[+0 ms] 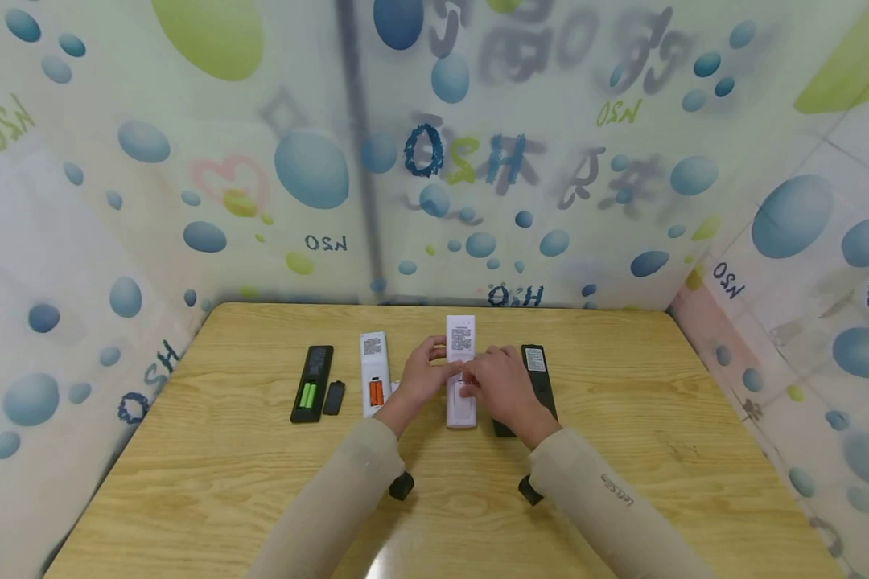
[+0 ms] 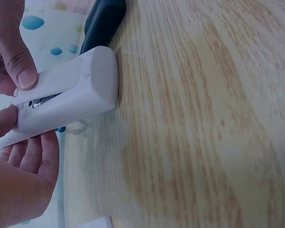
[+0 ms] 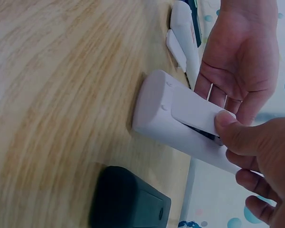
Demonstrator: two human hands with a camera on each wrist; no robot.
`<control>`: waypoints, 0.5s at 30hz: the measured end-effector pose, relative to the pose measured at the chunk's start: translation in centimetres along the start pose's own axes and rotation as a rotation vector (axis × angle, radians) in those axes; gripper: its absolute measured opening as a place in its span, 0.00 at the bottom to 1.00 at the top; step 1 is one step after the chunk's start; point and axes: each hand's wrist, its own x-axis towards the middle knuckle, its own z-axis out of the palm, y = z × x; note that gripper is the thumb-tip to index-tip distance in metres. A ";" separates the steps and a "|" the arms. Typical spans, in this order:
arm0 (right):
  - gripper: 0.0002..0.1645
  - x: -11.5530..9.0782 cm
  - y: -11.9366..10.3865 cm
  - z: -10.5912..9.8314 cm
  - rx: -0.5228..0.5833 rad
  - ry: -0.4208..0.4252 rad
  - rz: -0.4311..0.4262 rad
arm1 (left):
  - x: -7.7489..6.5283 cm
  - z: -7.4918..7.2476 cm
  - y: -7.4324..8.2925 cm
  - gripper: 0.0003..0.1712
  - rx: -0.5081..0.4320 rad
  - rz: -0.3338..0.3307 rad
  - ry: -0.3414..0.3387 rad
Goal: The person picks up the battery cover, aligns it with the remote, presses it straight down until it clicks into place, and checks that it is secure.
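A white remote control (image 1: 461, 414) lies back side up in the middle of the table, with a printed label near its far end. My left hand (image 1: 426, 376) grips its side, fingers curled along its edge in the left wrist view. With thumb and fingers, my right hand (image 1: 503, 386) pinches the battery cover (image 3: 195, 107). One end of the cover is tilted up, and a dark gap shows beneath it. The compartment's inside is mostly hidden.
Left of the hands lie a black remote (image 1: 319, 362) with green batteries, its loose cover (image 1: 335, 398), and a white remote (image 1: 372, 366) with orange batteries. A loose white cover (image 3: 176, 50) lies beside that one. Another black remote (image 1: 543, 390) lies by the right hand.
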 end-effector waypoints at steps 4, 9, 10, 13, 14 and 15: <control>0.12 -0.1 0.0 0.4 -0.023 0.018 0.012 | 0.1 0.1 -0.2 0.29 0.010 0.010 0.005; 0.13 -0.3 0.0 0.7 -0.036 0.052 0.025 | 0.2 0.1 -0.2 0.29 0.012 0.005 0.010; 0.14 -0.3 0.0 0.8 -0.042 0.059 0.027 | 0.2 0.2 -0.2 0.29 0.010 0.003 0.012; 0.14 -0.4 -0.1 0.8 -0.046 0.075 0.036 | 0.1 0.2 -0.2 0.29 0.012 0.004 0.013; 0.14 -0.4 -0.1 0.9 -0.045 0.078 0.040 | 0.1 0.2 -0.2 0.29 0.013 0.005 0.015; 0.14 -0.5 -0.1 0.8 -0.042 0.080 0.047 | 0.1 0.2 -0.2 0.29 0.012 0.008 0.015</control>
